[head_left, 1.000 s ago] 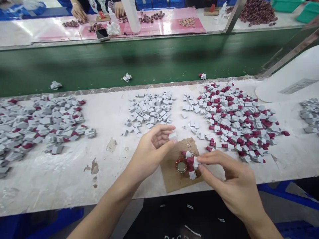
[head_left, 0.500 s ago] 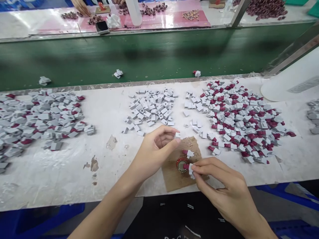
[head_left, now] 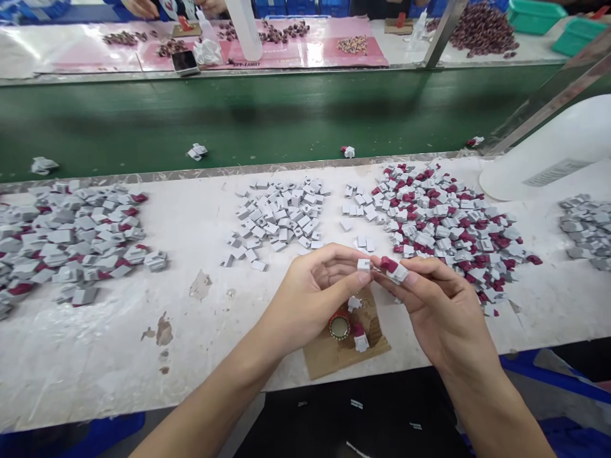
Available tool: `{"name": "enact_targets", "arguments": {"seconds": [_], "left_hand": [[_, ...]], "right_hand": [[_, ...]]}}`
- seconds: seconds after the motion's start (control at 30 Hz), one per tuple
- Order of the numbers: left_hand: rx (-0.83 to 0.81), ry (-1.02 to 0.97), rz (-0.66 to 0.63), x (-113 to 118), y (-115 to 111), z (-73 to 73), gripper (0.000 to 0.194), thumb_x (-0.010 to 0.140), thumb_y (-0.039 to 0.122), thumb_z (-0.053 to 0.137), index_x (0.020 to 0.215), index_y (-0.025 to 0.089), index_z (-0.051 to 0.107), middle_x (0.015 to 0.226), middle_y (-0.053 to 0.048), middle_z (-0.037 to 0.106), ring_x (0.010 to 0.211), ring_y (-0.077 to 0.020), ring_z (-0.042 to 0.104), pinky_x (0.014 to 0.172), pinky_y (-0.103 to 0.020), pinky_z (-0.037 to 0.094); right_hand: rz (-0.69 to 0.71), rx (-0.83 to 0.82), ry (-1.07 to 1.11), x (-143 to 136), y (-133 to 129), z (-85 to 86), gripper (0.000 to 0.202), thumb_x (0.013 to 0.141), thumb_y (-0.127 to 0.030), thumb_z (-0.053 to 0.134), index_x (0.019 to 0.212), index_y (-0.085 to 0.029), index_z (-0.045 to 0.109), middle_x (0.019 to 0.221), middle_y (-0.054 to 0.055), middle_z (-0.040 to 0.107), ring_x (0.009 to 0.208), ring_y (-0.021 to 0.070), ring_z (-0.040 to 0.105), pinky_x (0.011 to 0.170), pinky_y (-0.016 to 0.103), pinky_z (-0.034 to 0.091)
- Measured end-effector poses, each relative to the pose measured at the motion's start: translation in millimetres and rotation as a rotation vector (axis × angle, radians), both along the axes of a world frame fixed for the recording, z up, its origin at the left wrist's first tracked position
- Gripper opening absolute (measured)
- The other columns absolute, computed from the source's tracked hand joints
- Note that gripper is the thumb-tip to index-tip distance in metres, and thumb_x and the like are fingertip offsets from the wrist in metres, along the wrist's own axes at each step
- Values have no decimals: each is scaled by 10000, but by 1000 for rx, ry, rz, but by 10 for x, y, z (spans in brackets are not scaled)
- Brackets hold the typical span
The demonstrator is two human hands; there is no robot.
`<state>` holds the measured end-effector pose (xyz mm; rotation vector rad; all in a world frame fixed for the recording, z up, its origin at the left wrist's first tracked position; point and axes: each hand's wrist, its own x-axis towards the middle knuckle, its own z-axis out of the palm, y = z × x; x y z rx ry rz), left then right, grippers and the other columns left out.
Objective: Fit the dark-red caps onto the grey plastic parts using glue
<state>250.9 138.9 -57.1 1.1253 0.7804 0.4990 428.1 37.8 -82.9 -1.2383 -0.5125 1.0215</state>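
Between thumb and fingers, my left hand (head_left: 315, 299) pinches a small light-grey plastic block (head_left: 363, 264). My right hand (head_left: 443, 305) grips a maroon-and-grey plastic piece (head_left: 394, 270), its maroon end pointing toward the left hand. The two parts are close together, above a piece of brown cardboard (head_left: 329, 359). On the cardboard sits a red bottle cap (head_left: 339, 326), open side up. Another maroon-and-grey piece (head_left: 361, 338) lies right of the cap, and a further grey piece (head_left: 354, 304) shows just behind it, partly under my hands.
Loose grey blocks (head_left: 281, 213) are heaped mid-table. Maroon-and-grey pieces form piles at right (head_left: 449, 222) and left (head_left: 71, 235). A white bottle (head_left: 548, 152) lies at the right near a metal post. Beyond runs a green belt (head_left: 267, 114) carrying a few pieces; a co-worker's hands (head_left: 140, 7) are across it.
My right hand has lifted a maroon-and-grey piece from beside the bottle cap up to the block in my left hand. Pieces on the belt have shifted left, and the view has moved slightly.
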Motion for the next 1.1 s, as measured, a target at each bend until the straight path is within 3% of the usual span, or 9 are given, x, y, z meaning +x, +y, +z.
{"name": "enact_targets", "arguments": {"seconds": [0.23,0.43,0.57,0.7,0.77,0.83,0.93,1.0,1.1], "left_hand": [[-34,-25,-17,19,12,-48,188,982,311,866,1139,218,821,1174,-87,868,1119,-275,832,981,-388,690],[1,9,-53,24,14,-37,162,1008,301,831,1152,226,827,1143,-77,867,1083,-276,837,955,-389,688],[38,33,-73,-10,16,-6,113,986,296,845,1077,232,825,1058,-70,867,977,-270,841,876,-391,696],[112,77,-106,-65,185,30,128,974,341,850,1047,244,809,1065,-72,859,973,-277,833,896,-431,689],[251,140,-148,-84,411,39,122,975,343,836,1045,246,809,1074,-65,851,975,-263,816,917,-435,673],[455,253,-112,-89,746,36,107,966,327,823,1031,242,816,1082,-64,841,986,-257,786,949,-440,648],[693,469,222,-65,1390,-17,87,917,262,825,990,216,809,1081,-82,821,1010,-264,736,978,-433,606],[674,550,430,-27,1831,-89,110,879,203,825,976,196,775,1052,-92,803,1009,-262,723,960,-403,595],[588,677,515,56,2365,-221,121,836,139,804,914,189,726,990,-91,782,975,-258,728,920,-382,591]], "right_hand": [[14,-45,20,18,-15,-54,149,843,-418,995,928,-328,912,967,16,834,962,226,824,943,407,731],[84,-18,-73,42,-8,-46,49,917,-355,946,954,-342,916,964,16,852,943,193,824,860,287,708],[211,-27,-192,73,5,11,46,948,-297,911,988,-317,917,953,39,851,890,206,831,773,287,707],[311,-61,-245,140,198,130,113,922,-372,920,946,-264,902,904,59,852,820,228,832,703,322,708],[405,-76,-341,192,465,193,133,923,-384,905,967,-259,895,904,58,855,806,234,827,720,364,711],[442,-85,-551,236,887,224,124,948,-334,863,1040,-255,886,1007,69,870,899,248,831,821,415,709],[306,-141,-987,218,1746,165,222,1015,-221,744,1219,-200,831,1284,116,834,1151,279,791,1022,450,647],[291,-175,-1066,131,2334,64,273,1024,-201,723,1278,-133,800,1363,182,790,1261,337,739,1153,517,556],[329,-219,-1116,-43,2988,-95,223,971,-182,769,1179,-117,815,1399,227,755,1358,414,663,1175,574,501]]}}
